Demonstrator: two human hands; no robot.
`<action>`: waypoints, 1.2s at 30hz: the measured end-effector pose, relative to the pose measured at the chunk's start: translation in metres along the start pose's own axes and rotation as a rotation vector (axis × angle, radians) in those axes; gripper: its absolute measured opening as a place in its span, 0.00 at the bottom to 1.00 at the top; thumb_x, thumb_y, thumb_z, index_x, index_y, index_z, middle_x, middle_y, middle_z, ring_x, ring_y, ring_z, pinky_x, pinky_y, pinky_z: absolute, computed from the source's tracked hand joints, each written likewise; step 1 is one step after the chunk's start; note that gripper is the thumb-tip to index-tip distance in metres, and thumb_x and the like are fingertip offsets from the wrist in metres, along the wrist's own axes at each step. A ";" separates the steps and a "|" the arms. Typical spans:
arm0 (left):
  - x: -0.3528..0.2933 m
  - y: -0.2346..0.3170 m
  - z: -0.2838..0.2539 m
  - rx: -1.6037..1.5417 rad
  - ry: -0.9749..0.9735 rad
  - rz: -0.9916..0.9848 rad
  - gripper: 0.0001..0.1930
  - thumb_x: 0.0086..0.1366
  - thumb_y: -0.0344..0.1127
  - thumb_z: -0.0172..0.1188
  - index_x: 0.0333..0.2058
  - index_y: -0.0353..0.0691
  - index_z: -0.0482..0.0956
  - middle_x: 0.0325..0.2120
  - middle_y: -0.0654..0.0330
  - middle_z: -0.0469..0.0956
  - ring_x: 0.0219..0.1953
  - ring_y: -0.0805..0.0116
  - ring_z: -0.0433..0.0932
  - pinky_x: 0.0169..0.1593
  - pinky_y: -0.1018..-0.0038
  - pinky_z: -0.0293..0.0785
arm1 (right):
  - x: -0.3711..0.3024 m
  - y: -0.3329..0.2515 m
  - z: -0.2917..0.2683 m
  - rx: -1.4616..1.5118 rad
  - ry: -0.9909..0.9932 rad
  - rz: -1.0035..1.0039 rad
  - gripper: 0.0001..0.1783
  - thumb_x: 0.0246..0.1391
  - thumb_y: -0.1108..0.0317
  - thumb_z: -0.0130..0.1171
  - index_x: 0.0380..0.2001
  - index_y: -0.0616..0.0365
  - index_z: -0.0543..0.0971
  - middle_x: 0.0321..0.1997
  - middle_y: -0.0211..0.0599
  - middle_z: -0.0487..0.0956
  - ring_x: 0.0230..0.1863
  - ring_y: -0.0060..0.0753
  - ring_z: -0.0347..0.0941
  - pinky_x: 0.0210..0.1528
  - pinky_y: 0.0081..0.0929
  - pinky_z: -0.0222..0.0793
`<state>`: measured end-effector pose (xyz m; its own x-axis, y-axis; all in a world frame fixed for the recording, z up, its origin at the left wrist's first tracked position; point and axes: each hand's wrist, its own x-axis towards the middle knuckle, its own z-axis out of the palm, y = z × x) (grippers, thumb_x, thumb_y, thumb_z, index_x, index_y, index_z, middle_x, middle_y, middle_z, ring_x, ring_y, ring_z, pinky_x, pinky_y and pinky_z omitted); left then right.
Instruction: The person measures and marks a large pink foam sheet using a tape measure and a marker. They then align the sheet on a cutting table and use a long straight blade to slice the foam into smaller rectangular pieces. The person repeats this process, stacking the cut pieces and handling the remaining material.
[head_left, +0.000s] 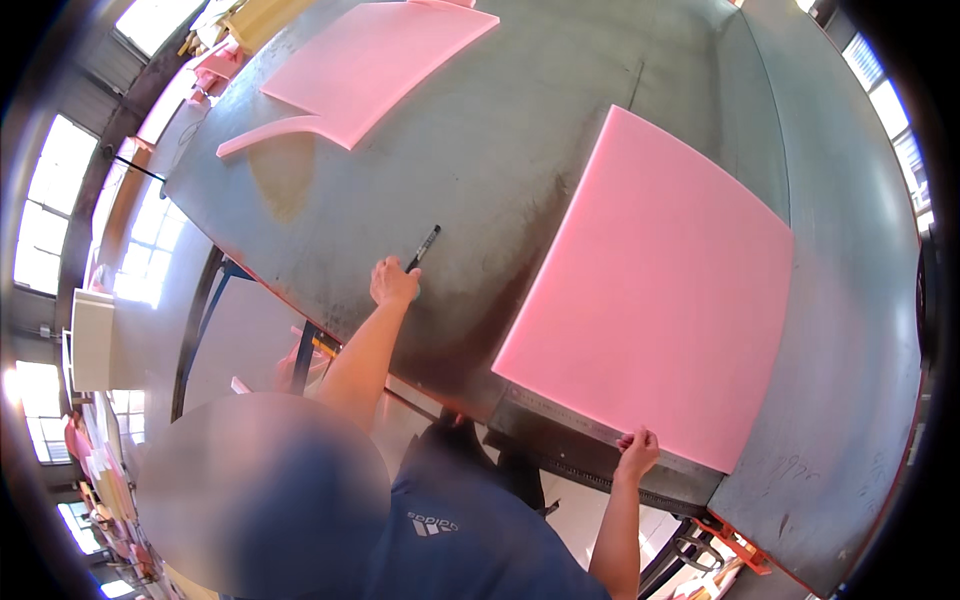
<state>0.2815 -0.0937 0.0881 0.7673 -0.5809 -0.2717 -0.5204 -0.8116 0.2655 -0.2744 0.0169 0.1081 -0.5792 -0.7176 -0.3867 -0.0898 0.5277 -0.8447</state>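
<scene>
A black pen (pixel 428 241) points away from me over the grey metal table. My left hand (pixel 396 283) is closed round its near end. To the right lies a large, flat pink foam sheet (pixel 660 280). A thin metal ruler (pixel 560 408) with fine markings runs along its near edge. My right hand (pixel 638 453) rests at this edge, fingers curled and pressed together where foam and ruler meet. Whether they pinch the ruler, the foam or something small is hidden.
More pink foam (pixel 375 65) lies at the far left, with a narrow strip (pixel 270 133) jutting from it. The grey table (pixel 470 160) has dark and brownish stains and a raised panel (pixel 840 280) on the right. An orange-red bracket (pixel 738 543) sits below the near right corner.
</scene>
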 end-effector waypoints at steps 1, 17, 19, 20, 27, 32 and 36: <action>0.015 -0.013 0.008 0.045 -0.047 0.055 0.23 0.56 0.50 0.69 0.46 0.43 0.81 0.50 0.58 0.78 0.56 0.58 0.75 0.56 0.61 0.74 | -0.012 -0.004 0.022 -0.002 -0.047 -0.022 0.15 0.64 0.63 0.54 0.25 0.61 0.76 0.18 0.35 0.76 0.18 0.26 0.74 0.19 0.23 0.70; -0.054 -0.027 -0.040 -0.428 -0.414 0.948 0.11 0.68 0.40 0.57 0.42 0.40 0.72 0.36 0.51 0.80 0.41 0.48 0.79 0.43 0.56 0.74 | -0.138 -0.151 0.337 0.111 -0.750 0.266 0.14 0.62 0.62 0.63 0.28 0.62 0.79 0.12 0.28 0.69 0.10 0.21 0.61 0.12 0.21 0.53; -0.057 -0.026 -0.047 -0.293 -0.545 0.916 0.11 0.69 0.41 0.56 0.41 0.40 0.72 0.36 0.50 0.79 0.41 0.47 0.79 0.42 0.56 0.74 | -0.142 -0.150 0.335 0.096 -0.764 0.249 0.13 0.62 0.65 0.62 0.27 0.62 0.79 0.11 0.29 0.70 0.09 0.22 0.61 0.11 0.21 0.52; -0.058 -0.026 -0.053 -0.221 -0.612 0.898 0.11 0.70 0.41 0.56 0.40 0.40 0.72 0.35 0.49 0.79 0.41 0.47 0.78 0.42 0.55 0.74 | -0.144 -0.152 0.333 0.085 -0.785 0.241 0.12 0.62 0.65 0.62 0.27 0.62 0.79 0.11 0.29 0.70 0.09 0.22 0.61 0.11 0.20 0.52; -0.038 -0.047 -0.051 -0.102 -0.491 0.622 0.19 0.66 0.49 0.61 0.42 0.38 0.73 0.38 0.48 0.78 0.45 0.46 0.78 0.46 0.53 0.74 | -0.065 -0.175 0.294 0.346 -0.638 0.041 0.12 0.65 0.63 0.59 0.32 0.63 0.80 0.15 0.29 0.72 0.12 0.22 0.64 0.14 0.20 0.59; -0.009 -0.030 -0.012 -0.027 -0.138 0.195 0.35 0.55 0.55 0.71 0.50 0.35 0.67 0.50 0.49 0.74 0.52 0.47 0.76 0.52 0.57 0.75 | -0.068 -0.187 0.268 0.263 -0.446 -0.155 0.20 0.68 0.56 0.56 0.51 0.62 0.79 0.22 0.33 0.78 0.17 0.23 0.72 0.19 0.20 0.68; -0.017 -0.022 0.008 -0.023 -0.103 0.117 0.35 0.50 0.51 0.73 0.47 0.36 0.66 0.50 0.49 0.73 0.51 0.48 0.76 0.53 0.58 0.75 | -0.100 -0.165 0.249 0.233 -0.446 -0.107 0.21 0.69 0.55 0.55 0.54 0.61 0.77 0.26 0.40 0.81 0.19 0.28 0.76 0.21 0.22 0.70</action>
<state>0.2775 -0.0665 0.0797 0.6587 -0.6758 -0.3307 -0.5946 -0.7369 0.3216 0.0000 -0.1121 0.1939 -0.1705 -0.9131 -0.3704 0.0828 0.3613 -0.9288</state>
